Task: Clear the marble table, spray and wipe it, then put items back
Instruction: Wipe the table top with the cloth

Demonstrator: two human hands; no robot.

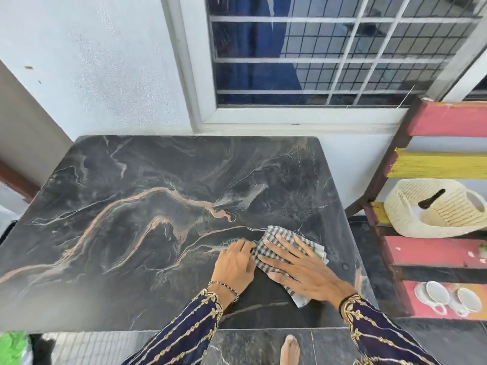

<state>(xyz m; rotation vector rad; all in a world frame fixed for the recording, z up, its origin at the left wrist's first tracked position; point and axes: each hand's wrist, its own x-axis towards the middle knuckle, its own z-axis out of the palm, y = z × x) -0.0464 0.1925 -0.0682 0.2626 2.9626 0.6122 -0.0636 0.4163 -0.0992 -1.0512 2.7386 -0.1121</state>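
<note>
Dark marble table under a barred window, nothing on it but the cloth. Your right hand lies flat, fingers spread, pressing the checked cloth; left hand rests open just beside, touching its edge. Wiping step; next, sweep toward the unwiped area left of your hands.

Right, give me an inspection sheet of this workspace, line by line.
Surface: marble table bare of items apart from the cloth; pale smears near its middle.
Job's things: checked cloth lying flat at the near right; no spray bottle in view.
Clutter: nothing seen on the table.
Hands: right hand spread flat on the cloth; left hand at the cloth's left edge, fingers on it.
Cables: nothing seen.
Surroundings: barred window behind; painted rack at right holding a basket and two cups; bare foot on the tiled floor.
</note>
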